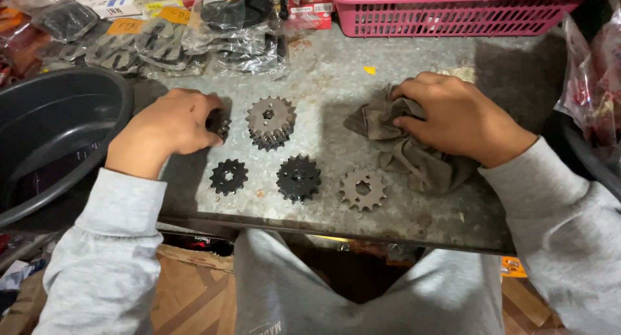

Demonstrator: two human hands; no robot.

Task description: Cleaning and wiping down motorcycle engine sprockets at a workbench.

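Sprocket (218, 123) under the left hand (169, 127), that is where the action sits: a small dark toothed wheel at the left end of the metal bench top (336, 70), mostly hidden by curled fingers. The fingertips close round its near edge, so it looks pinched rather than merely touched, though how firmly I cannot tell.

Over on the other side, the right hand (456, 118) presses down on a crumpled grey-brown rag (404, 151), fingers bent and gathering the cloth, palm on top. The rag bunches toward the wrist, handy for wiping.

Moving outward, a grey stack of sprockets (270, 121) stands just beside the held one, with dark teeth showing at its foot. Nearer the bench edge, three more lie flat in a row and apart from each other: a small black sprocket (228, 176), a larger black sprocket (298, 178), and a bare-metal sprocket (363, 189) touching the rag's edge. Laid out singly like that, each is easy to pick.

A dark grey plastic tub (52, 134) sits left, a pink plastic basket (453, 15) at the back, bagged parts (162, 44) heaped behind.
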